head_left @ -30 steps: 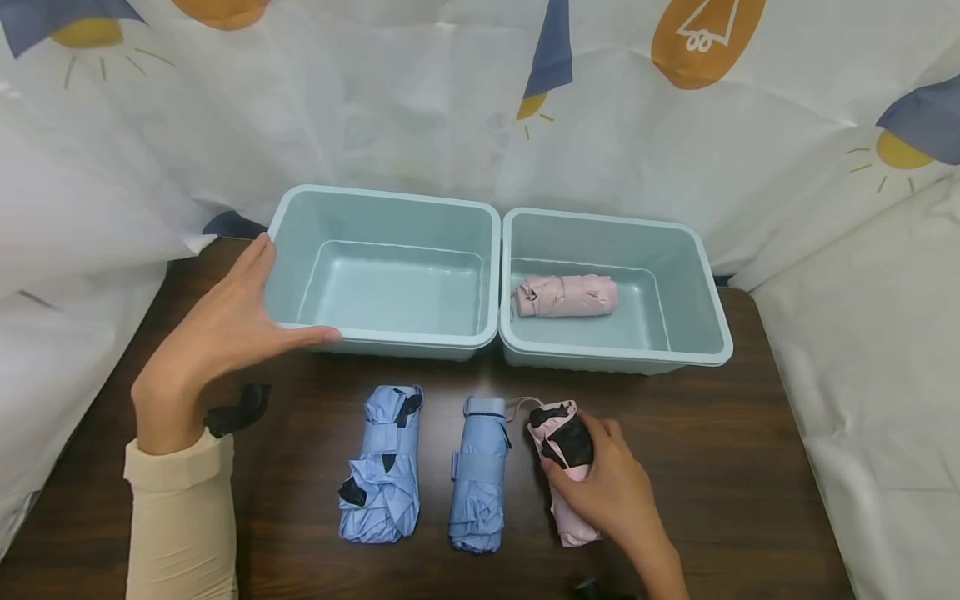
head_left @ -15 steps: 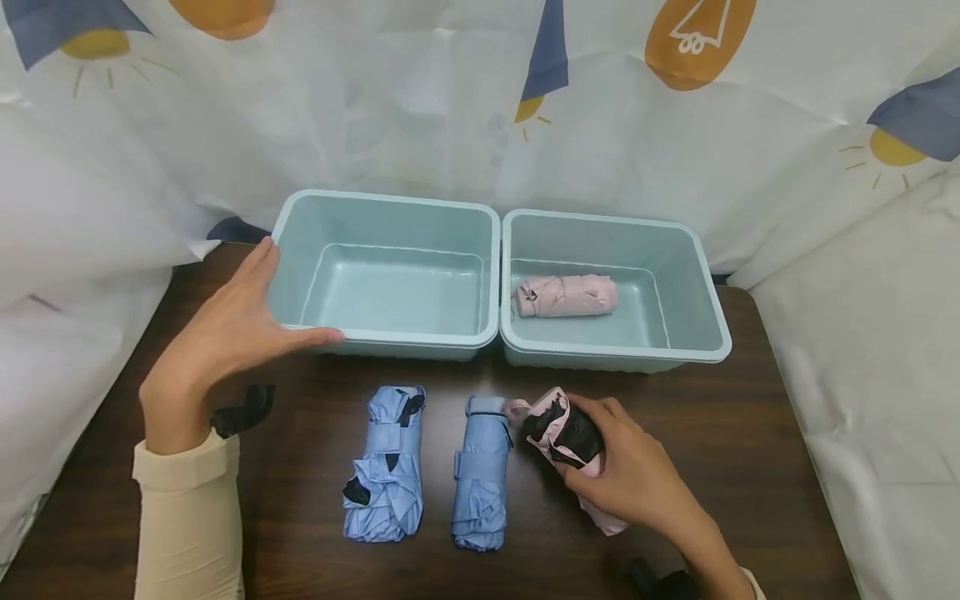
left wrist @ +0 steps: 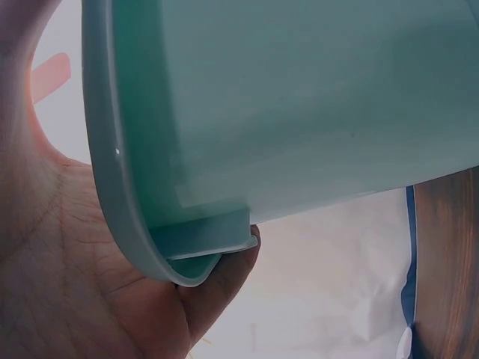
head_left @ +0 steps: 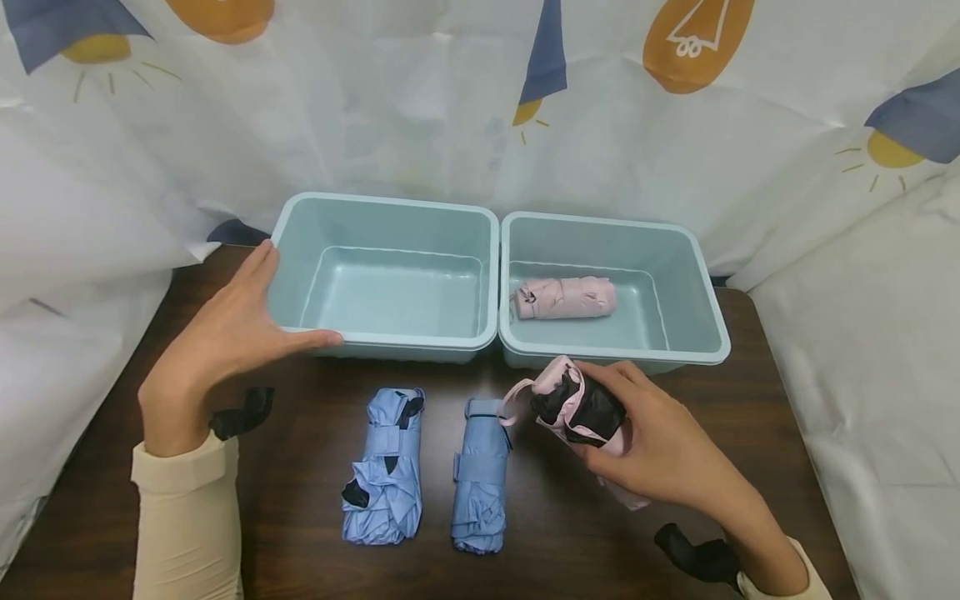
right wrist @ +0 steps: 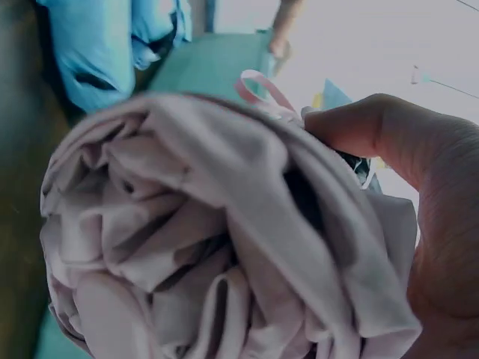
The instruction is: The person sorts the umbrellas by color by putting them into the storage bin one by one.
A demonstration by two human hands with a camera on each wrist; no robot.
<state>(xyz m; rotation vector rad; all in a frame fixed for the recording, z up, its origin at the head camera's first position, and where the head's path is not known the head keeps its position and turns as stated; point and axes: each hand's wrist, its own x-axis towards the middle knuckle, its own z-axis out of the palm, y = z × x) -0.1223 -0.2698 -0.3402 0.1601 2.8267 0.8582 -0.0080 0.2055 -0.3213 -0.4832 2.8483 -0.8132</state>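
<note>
My right hand (head_left: 667, 442) grips a folded pink umbrella (head_left: 633, 500) with black patches and a wrist loop, tilted above the table. In the right wrist view, the end of the pink umbrella (right wrist: 224, 224) shows bunched cloth, and the thumb lies along its side. My left hand (head_left: 217, 333) holds the left light-blue bin (head_left: 390, 342) by its front left corner, thumb along the front rim; in the left wrist view the fingers reach round the bin rim (left wrist: 105, 149). Two folded blue umbrellas (head_left: 386, 467) lie on the table, the second blue umbrella (head_left: 480, 475) nearer the right hand.
The right light-blue bin (head_left: 615, 354) stands beside the left one and holds another folded pink umbrella (head_left: 566, 298). A white patterned curtain (head_left: 420, 100) hangs behind and at both sides. The dark wood table (head_left: 300, 492) lies underneath.
My right hand has lifted the pink umbrella off the table, tilting it and shifting it up and to the right. My left hand stays at the bin.
</note>
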